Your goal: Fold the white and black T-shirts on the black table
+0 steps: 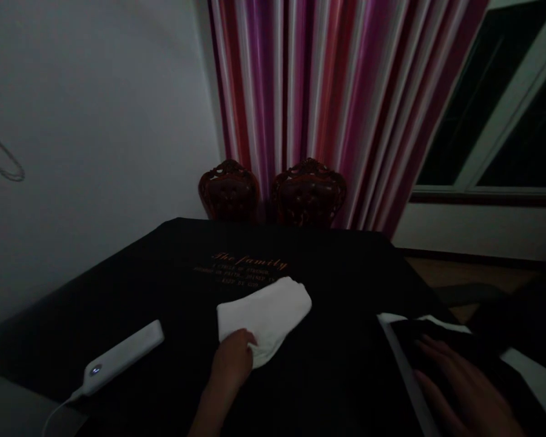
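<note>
White cloth (pixel 270 312) lies on the black-topped table (pixel 346 267) in the head view, near the middle and just below some printed lettering (pixel 250 262) whose largest line we read as "The family". We see our left hand (pixel 234 359) closed on the cloth's near edge, with the fabric bunching a little by the fingers. Our right hand (pixel 464 382) is well apart from it, lying over a dark thing with white edges (pixel 403 352) at the right side; its fingers are stretched out and slightly parted, but the picture is dim and blurred there, so we cannot tell whether they grip. Toward the left side of the table we have a long white device (pixel 125 357), set at a slant, with a lit round button (pixel 95 369) and a white cord (pixel 57 414) running off its near end. Beyond the far edge we see two carved chairs (pixel 308 194) side by side, in front of a striped curtain (pixel 300 91). A dark window (pixel 473 103) is at the right.
</note>
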Available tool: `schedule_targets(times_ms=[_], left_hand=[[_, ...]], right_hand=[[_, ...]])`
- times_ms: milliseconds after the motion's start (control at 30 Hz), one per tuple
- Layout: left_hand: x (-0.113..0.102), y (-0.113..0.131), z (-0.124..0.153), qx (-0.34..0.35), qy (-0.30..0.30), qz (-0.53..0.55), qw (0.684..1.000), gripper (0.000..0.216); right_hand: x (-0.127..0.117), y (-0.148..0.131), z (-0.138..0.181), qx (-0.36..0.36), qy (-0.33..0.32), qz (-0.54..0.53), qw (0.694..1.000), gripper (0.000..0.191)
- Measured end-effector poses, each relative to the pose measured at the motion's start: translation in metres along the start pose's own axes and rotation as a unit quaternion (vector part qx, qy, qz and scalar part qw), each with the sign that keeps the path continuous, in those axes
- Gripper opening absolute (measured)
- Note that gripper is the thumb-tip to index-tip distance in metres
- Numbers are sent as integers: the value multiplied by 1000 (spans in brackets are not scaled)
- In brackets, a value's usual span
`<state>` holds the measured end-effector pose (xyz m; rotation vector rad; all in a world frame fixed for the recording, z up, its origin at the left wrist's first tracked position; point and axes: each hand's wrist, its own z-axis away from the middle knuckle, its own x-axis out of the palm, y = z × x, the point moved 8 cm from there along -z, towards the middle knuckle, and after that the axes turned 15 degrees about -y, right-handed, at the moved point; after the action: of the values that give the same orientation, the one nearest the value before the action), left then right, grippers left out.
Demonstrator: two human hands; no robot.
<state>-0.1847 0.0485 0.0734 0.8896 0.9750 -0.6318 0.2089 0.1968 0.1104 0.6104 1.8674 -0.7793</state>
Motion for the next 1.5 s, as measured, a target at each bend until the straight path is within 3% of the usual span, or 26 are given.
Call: schedule_targets(times_ms=[100, 233, 300, 400, 467, 600, 700, 800, 900, 967, 1033, 1100, 1200, 1233, 1300, 1400, 1433, 1500], left_hand=[[14, 31, 23, -7, 0, -75, 997, 33], [21, 99, 40, 153, 30, -2, 988, 30], [36, 128, 47, 223, 5, 37, 974, 24], [65, 150, 49, 245, -26, 39, 969, 16], [79, 153, 46, 228, -23, 19, 973, 26], [83, 150, 36, 216, 6, 42, 975, 15], [76, 131, 25, 193, 12, 179, 965, 14], [76, 109, 17, 171, 11, 338, 926, 20], [80, 97, 16, 160, 4, 447, 880, 27], [76, 84, 17, 113, 20, 503, 856, 30], [63, 67, 21, 35, 56, 554, 830, 36], [36, 57, 24, 10, 82, 595, 799, 40], [-29, 55, 31, 112, 113, 641, 751, 42], [-51, 56, 35, 153, 119, 635, 748, 41], [-88, 59, 46, 208, 117, 566, 789, 38], [-123, 64, 64, 225, 154, 311, 910, 19], [-132, 63, 70, 212, 188, 225, 932, 15], [-144, 58, 79, 178, 262, 100, 943, 18]], right_hand=[[47, -50, -13, -2, -106, 7, 994, 45], [102, -87, -24, 61, -198, 33, 978, 43], [115, -90, -24, 84, -206, -10, 975, 44], [120, -85, -20, 89, -177, -167, 966, 42], [119, -82, -16, 69, -161, -303, 937, 41], [107, -79, -12, 22, -138, -483, 864, 36], [109, -66, -8, 108, -124, -482, 861, 35], [125, -61, -2, 205, -153, -459, 851, 49], [136, -72, -2, 224, -150, -490, 829, 67], [136, -82, -7, 211, -139, -534, 807, 75], [126, -88, -18, 180, -136, -561, 796, 74], [104, -89, -34, 136, -141, -547, 814, 65], [52, -85, -63, 64, -128, -436, 888, 43], [31, -84, -73, 41, -104, -386, 916, 35], [-11, -82, -88, 1, -32, -293, 956, 23], [-54, -79, -100, -19, 53, -246, 968, 25], [-62, -77, -102, -18, 66, -251, 965, 26], [-75, -75, -102, -13, 80, -270, 959, 24]])
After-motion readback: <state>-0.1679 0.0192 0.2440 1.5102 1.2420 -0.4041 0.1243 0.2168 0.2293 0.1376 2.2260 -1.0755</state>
